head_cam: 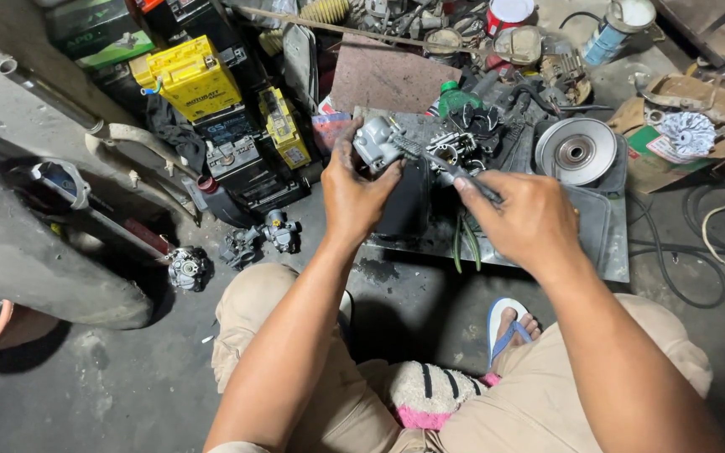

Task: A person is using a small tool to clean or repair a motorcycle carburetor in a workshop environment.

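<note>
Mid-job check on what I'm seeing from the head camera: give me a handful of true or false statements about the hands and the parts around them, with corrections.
1. The left hand holds a grey metal carburetor. True.
2. The right hand is empty. False: it grips a slim dark tool pointed at the carburetor.
3. A round metal pulley disc lies right of the hands. True.
4. The yellow battery sits on the metal tray. False: it stands among the other batteries, upper left.
5. Two more carburetors lie on the floor at left. True.
</note>
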